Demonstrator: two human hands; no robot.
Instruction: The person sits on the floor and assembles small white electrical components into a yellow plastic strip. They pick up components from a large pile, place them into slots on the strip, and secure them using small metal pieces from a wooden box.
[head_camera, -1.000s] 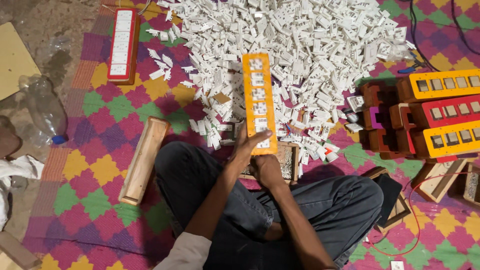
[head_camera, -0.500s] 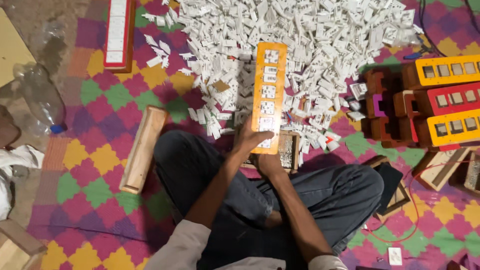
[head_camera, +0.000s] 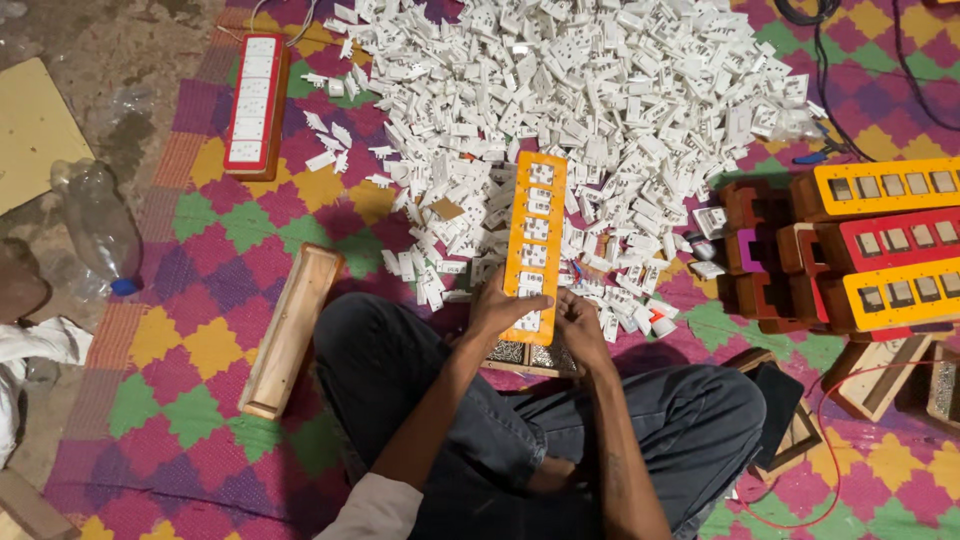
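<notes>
Long orange plastic switch plate (head_camera: 533, 245) with white inserts; white plastic socket-part heap (head_camera: 600, 110) at 12 o'clock; woven mat (head_camera: 200, 340) checkered pink-green-yellow-purple.

The person wears dark blue-grey trousers (head_camera: 560, 430), creased at the knees, and a light beige shirt whose sleeve (head_camera: 375, 512) is rolled up above the elbow. Both forearms are bare; the left hand (head_camera: 505, 308) and right hand (head_camera: 580, 325) wear no gloves.

Smooth orange plastic panel (head_camera: 534, 240)
</notes>
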